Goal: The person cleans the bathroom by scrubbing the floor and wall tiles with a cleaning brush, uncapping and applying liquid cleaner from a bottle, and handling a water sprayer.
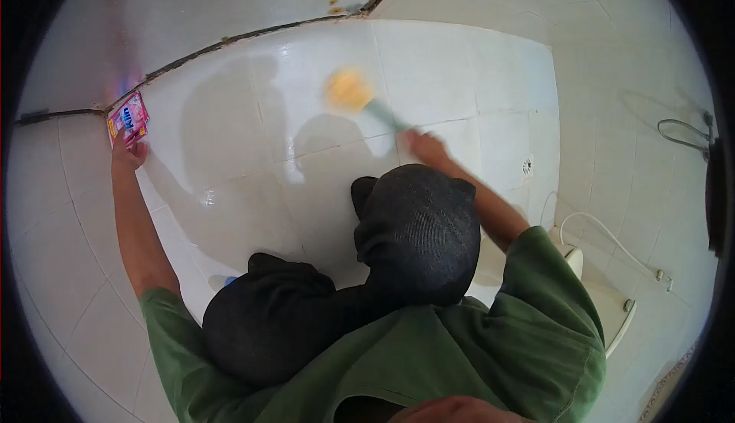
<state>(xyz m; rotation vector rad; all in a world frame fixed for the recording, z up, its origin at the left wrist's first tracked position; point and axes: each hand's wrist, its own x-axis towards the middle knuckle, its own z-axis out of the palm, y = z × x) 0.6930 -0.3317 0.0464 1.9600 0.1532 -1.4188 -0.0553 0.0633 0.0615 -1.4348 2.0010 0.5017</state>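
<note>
Here we are, low over a glossy white tiled floor [436, 63], the person squatting with dark-trousered knees [421, 231] drawn up; and the left hand [129, 153] is out at full stretch, fingers closed on the lower end of a pink, brightly printed packet [130, 117]; that packet sits right in the corner, by the dark, ragged seam [253, 34] along the floor's edge, though whether it touches the tiles I cannot tell, nor whether it is torn open!

Over to the right hand [426, 149]; fingers wrapped around the handle end of a brush with a grey-green handle and a round yellow head [370, 106], that head badly blurred and out over the middle of the floor; whether its bristles meet the tiles, the blur hides.

Now the risks, as I judge them; a single-handed grip at the very end of the handle could let the brush twist if its head catches on a tile joint; a light pinch could let the packet slip, and, if open, spill into the corner; and the long leftward reach from a squat could tip the balance, worse still if those shiny tiles are slick!
</note>
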